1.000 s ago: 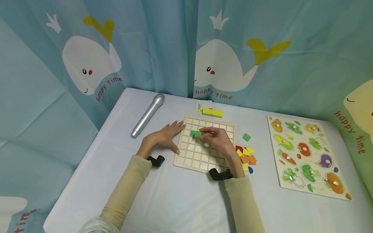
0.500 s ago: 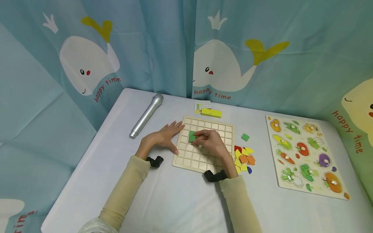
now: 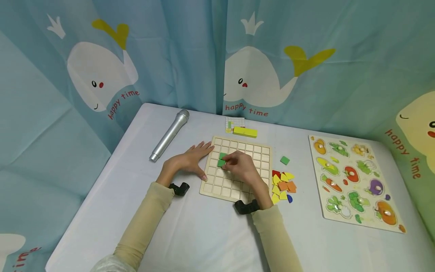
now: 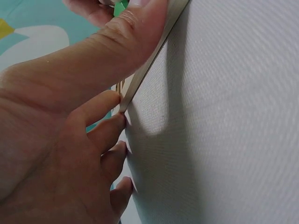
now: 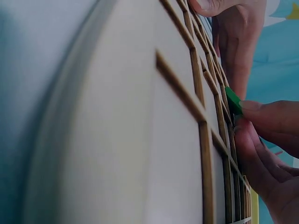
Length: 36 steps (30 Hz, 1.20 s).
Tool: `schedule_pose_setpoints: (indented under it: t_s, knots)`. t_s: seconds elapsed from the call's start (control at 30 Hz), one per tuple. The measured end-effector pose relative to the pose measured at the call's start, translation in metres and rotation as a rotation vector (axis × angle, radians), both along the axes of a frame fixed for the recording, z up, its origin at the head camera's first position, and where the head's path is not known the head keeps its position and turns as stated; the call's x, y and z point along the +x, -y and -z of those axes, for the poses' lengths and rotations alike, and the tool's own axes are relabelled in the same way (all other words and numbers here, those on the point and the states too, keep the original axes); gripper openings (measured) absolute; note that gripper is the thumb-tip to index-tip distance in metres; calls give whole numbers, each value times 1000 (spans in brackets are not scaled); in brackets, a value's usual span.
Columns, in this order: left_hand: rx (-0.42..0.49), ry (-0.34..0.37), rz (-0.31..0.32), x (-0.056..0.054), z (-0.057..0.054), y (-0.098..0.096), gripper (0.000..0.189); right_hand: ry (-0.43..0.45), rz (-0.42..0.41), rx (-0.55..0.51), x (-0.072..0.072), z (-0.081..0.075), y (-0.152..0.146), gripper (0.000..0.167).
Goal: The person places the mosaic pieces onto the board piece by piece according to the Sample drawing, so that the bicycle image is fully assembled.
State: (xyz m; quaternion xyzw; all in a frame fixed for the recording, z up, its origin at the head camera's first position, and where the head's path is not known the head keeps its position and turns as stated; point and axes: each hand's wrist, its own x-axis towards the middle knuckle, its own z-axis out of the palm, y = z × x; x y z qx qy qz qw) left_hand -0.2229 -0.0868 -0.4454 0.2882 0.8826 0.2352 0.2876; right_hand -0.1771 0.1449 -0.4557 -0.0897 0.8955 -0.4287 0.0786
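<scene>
A pale wooden board [image 3: 217, 189] with a grid of square cells lies on the table. My right hand [image 3: 242, 165] pinches a small green tile [image 5: 233, 100] between thumb and finger; in the right wrist view it is tilted against the grid. Another green tile [image 3: 222, 155] sits in the cell just behind it. At the board's left edge, my left hand [image 3: 190, 160] rests with fingers spread, thumb and fingertips touching the edge. Part of the board is hidden under the right hand and forearm.
Right of the board lie a loose green tile [image 3: 284, 160] and a pile of red, yellow and orange pieces [image 3: 282, 185]. Behind it are a yellow block [image 3: 245, 132] and a grid card [image 3: 234, 122]. A silver microphone [image 3: 169, 136] lies left, a vegetable puzzle board [image 3: 355, 181] far right.
The right hand has moved left and slightly nearer with its green tile, from over the board down to the cell in front of the other green tile. The left hand stays at the edge.
</scene>
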Motion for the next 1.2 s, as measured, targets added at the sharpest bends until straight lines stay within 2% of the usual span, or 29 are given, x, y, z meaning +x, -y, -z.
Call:
schedule_pose_setpoints:
  t_s: [0.27, 0.6, 0.9, 1.2]
  knots:
    - [0, 1, -3, 0, -2, 0, 121, -34, -23, 42, 1, -4, -1, 23]
    - [1, -3, 1, -1, 0, 0, 122, 5, -1, -16, 2, -12, -10, 22]
    - [4, -1, -4, -1, 2, -1, 123, 34, 79, -42, 3, -21, -36, 24]
    - [7, 2, -13, 0, 1, -1, 122, -2, 178, -35, 3, -27, -78, 27]
